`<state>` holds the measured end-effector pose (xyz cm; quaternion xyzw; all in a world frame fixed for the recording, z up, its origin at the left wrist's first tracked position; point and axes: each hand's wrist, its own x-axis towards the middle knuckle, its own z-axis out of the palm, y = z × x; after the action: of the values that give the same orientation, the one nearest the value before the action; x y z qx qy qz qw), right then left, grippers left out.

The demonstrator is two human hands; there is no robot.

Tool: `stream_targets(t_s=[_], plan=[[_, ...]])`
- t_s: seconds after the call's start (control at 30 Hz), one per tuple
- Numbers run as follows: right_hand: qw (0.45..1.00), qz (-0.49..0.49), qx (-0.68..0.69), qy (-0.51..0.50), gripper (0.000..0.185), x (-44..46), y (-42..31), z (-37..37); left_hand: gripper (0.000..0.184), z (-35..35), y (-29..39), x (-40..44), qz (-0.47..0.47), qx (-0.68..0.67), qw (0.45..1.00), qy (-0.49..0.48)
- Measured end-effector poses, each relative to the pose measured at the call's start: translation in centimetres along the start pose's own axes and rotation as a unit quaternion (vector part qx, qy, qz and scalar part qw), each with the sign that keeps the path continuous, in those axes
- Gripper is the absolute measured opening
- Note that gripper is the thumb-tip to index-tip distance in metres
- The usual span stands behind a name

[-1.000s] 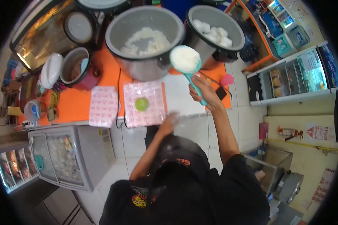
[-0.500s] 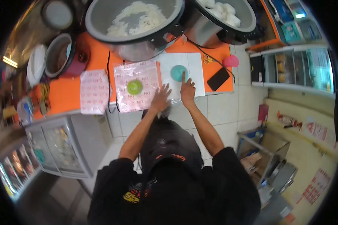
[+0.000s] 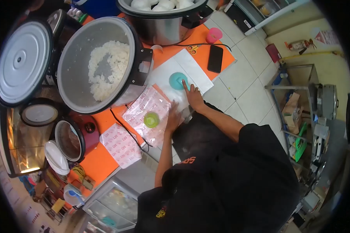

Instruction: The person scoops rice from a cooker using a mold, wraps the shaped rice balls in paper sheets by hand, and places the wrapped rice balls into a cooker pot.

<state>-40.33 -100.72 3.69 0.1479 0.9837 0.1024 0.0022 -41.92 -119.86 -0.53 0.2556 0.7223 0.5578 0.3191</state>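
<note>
My right hand has its index finger stretched onto a round turquoise bowl-like thing, while the other fingers are bent; nothing is held. That thing rests on white paper sheets. My left hand lies flat and open along the near edge of clear plastic over pink printed wrapping paper. On that plastic, left of my left hand, sits a small round green thing. Whether the green and turquoise things are bowls or weights, I cannot tell.
A large pot of white rice stands behind the papers. Beside it is another pot with white bundles. A phone, yellow scissors and pink cup lie rightward. A red cooker and printed sheets are left.
The view has turned and shifted, showing more of the left side. My right index finger stays on the turquoise thing. My left hand remains by the plastic's edge, its fingers less spread.
</note>
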Motion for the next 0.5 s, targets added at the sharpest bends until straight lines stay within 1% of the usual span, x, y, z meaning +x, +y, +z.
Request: stream_targets(t_s=[0.03, 0.13, 0.17, 0.2, 0.23, 0.27, 0.3, 0.33, 0.37, 0.4, 0.43, 0.47, 0.5], plan=[[1.0, -0.012, 0.008, -0.016, 0.088, -0.3, 0.0, -0.1, 0.056, 0.3, 0.3, -0.2, 0.015, 0.03, 0.999, 0.002], [0.998, -0.026, 0.039, -0.041, 0.089, 0.7, 0.9, -1.1, 0.057, 1.2, 1.4, -0.7, 0.009, 0.142, 0.99, 0.012], [0.997, -0.03, 0.057, -0.046, 0.089, 0.8, 1.2, -0.9, 0.061, 1.6, 0.3, -0.7, -0.011, 0.128, 0.992, 0.009], [0.995, -0.038, 0.079, -0.047, 0.089, 1.1, 1.3, -0.8, 0.063, 1.7, 0.9, -0.8, -0.047, 0.129, 0.99, -0.009], [0.994, -0.034, 0.097, -0.046, 0.089, 1.3, 1.6, -0.9, 0.063, 1.6, 0.3, -0.4, -0.038, 0.162, 0.985, -0.036], [0.992, -0.034, 0.113, -0.042, 0.089, 1.5, 1.4, -0.9, 0.065, 2.4, -1.1, 0.2, -0.044, 0.172, 0.984, 0.011], [0.991, -0.034, 0.11, -0.064, 0.088, 1.5, 1.0, -0.7, 0.065, 3.4, -0.8, 1.3, -0.031, 0.118, 0.99, 0.077], [0.99, -0.035, 0.099, -0.09, 0.086, 1.4, 1.8, -0.1, 0.063, 3.9, 0.7, 3.0, -0.012, 0.178, 0.979, 0.097], [0.989, -0.04, 0.116, -0.083, 0.085, 1.4, 2.5, 0.3, 0.062, 5.0, 3.3, 3.9, -0.004, 0.234, 0.965, 0.118], [0.986, -0.056, 0.137, -0.08, 0.084, 1.2, 2.7, 0.7, 0.061, 6.2, 3.7, 3.5, -0.002, 0.258, 0.955, 0.148], [0.985, -0.071, 0.15, -0.045, 0.083, 0.1, 2.7, 1.5, 0.061, 7.4, 3.8, 3.0, -0.003, 0.281, 0.943, 0.177], [0.982, -0.094, 0.166, 0.009, 0.082, 1.3, 3.3, 2.6, 0.06, 7.6, 3.6, 4.0, 0.013, 0.282, 0.932, 0.229], [0.974, -0.107, 0.193, -0.045, 0.081, 1.8, 3.7, 2.5, 0.054, 7.6, 6.7, 4.1, -0.092, 0.212, 0.945, 0.233]])
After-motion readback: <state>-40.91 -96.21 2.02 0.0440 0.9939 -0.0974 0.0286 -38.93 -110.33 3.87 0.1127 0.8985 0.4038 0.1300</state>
